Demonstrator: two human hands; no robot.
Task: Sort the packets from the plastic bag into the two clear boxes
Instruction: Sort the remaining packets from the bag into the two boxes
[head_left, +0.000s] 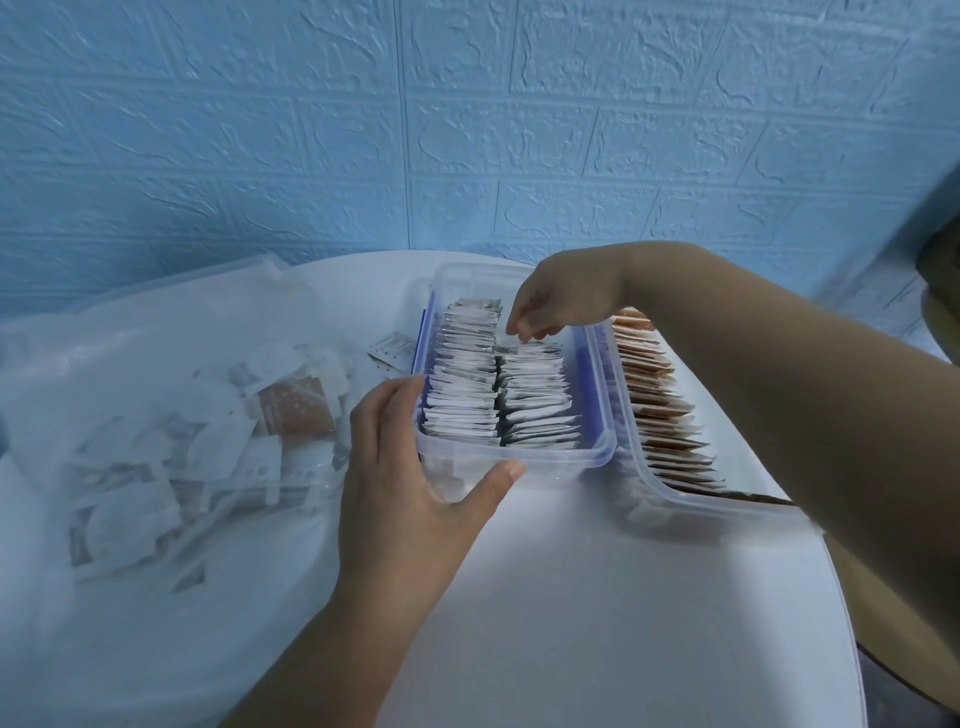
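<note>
Clear plastic and blur stop me reading any print on the white packets (467, 395) filed in the left box (519, 460), whose near corner my left hand (400, 467) clasps, while my right hand (561, 301) bunches its fingertips (514, 328) over them, pinching or not I cannot tell.

This looks to me like a room in a home, not a shop or a lab. The wall (467, 130), which fills the view from 9 through 12 to 3 o'clock, is covered in pale blue panels embossed as bricks. A vertical seam (402, 156) shows where two sheets meet, which is a decorative covering for a living space. I'm at a small white worktop (623, 597) with a rounded far edge, set against that wall. The things on it are plain household storage: a clear box (561, 462) with blue clip latches (422, 338) at centre, a second clear box (701, 501) towards 3 o'clock, and a soft plastic bag (130, 389) at 9 o'clock.
</note>
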